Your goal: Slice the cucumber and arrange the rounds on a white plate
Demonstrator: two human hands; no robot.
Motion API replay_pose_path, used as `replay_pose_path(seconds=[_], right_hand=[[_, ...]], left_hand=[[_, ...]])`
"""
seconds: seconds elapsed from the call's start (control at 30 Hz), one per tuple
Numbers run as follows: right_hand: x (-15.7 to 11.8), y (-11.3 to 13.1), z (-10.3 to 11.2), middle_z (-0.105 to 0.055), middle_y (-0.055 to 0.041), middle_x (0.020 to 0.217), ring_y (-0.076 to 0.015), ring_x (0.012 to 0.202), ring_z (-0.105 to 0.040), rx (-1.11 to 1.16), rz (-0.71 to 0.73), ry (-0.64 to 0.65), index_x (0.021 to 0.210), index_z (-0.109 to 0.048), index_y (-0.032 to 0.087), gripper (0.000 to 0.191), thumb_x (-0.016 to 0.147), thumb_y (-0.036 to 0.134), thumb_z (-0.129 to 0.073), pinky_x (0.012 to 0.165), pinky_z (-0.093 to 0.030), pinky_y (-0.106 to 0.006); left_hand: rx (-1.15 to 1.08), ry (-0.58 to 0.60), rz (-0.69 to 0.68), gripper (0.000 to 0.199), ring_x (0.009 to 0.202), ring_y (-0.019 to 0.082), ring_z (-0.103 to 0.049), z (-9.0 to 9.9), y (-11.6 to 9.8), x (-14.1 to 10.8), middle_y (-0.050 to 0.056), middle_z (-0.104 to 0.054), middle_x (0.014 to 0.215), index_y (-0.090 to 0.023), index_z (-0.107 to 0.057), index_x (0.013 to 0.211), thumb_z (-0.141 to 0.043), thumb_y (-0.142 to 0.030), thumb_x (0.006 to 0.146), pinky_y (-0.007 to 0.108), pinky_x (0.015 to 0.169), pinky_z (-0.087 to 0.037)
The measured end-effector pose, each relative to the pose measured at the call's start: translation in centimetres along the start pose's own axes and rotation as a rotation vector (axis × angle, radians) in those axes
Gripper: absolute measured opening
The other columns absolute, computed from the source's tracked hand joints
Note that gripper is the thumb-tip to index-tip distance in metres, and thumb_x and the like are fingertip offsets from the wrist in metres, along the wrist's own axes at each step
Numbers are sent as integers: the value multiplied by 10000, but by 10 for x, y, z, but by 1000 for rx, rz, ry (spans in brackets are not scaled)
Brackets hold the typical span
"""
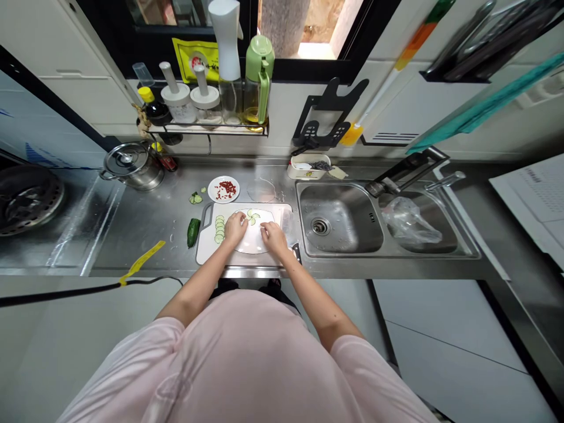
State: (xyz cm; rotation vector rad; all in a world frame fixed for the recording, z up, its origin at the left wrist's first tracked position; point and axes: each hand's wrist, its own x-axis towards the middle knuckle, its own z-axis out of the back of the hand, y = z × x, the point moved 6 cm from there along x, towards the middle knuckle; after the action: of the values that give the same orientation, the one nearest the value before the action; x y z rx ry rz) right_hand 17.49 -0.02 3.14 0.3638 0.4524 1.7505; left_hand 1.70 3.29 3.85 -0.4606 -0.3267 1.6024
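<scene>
A white plate (252, 242) lies on a white cutting board (206, 251). Thin cucumber slices (252, 217) fan out near the plate's far edge. At the left of these slices is my left hand (235, 228), its fingers curled and closed at the tips. My right hand (273, 238) hovers over the plate's right side, fingertips pinched together; whatever either hand pinches is too small to make out. A row of overlapping cucumber slices (219, 229) rests on the board's left part. Beside the board lies a cut piece of cucumber (192, 232).
A small plate of chopped red pieces (224, 189) and cucumber scraps (195, 198) sit behind the board. A knife handle (296, 252) shows by its right edge. The sink (339, 241) is to the right, a lidded pot (134, 167) at the back left.
</scene>
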Motion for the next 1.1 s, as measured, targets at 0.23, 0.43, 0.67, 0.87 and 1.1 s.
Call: replay_pose_path(seconds=[0.23, 0.43, 0.67, 0.87, 1.1], right_hand=[[-26, 2, -3, -613, -79, 963, -203, 955, -516, 55, 21, -59, 1098, -612, 179, 280, 929, 240, -396, 843, -394, -289], [-35, 1, -6, -622, -82, 929, -212, 909, -531, 99, 41, -116, 1049, -634, 182, 251, 909, 220, -428, 803, -409, -302], [-41, 2, -3, -630, -85, 910, -213, 891, -544, 147, 52, -174, 1038, -639, 171, 248, 895, 216, -442, 803, -416, -313], [-44, 3, -1, -629, -83, 885, -210, 854, -547, 169, 65, -200, 1018, -646, 173, 252, 896, 231, -434, 790, -421, -318], [-46, 2, -2, -636, -86, 892, -214, 855, -550, 191, 72, -210, 1019, -645, 175, 261, 898, 248, -425, 798, -426, -331]], left_hand=[[-116, -98, -52, 154, 856, 180, -571, -3, 14, -33, 41, -636, 880, -216, -616, 920, -501, -277, 837, 277, 767, -413], [-186, -175, -59, 143, 749, 170, -561, 5, 30, -60, 29, -628, 809, -213, -624, 886, -521, -292, 825, 278, 712, -407], [-192, -245, 51, 159, 780, 178, -579, 22, 70, -76, 27, -636, 821, -219, -623, 907, -524, -296, 810, 269, 701, -405], [-117, -266, 199, 179, 788, 187, -582, 28, 106, -82, 30, -632, 808, -216, -618, 927, -524, -306, 803, 272, 697, -393], [3, -232, 322, 245, 855, 223, -579, 29, 117, -85, 52, -627, 842, -214, -618, 949, -551, -387, 789, 317, 763, -371]])
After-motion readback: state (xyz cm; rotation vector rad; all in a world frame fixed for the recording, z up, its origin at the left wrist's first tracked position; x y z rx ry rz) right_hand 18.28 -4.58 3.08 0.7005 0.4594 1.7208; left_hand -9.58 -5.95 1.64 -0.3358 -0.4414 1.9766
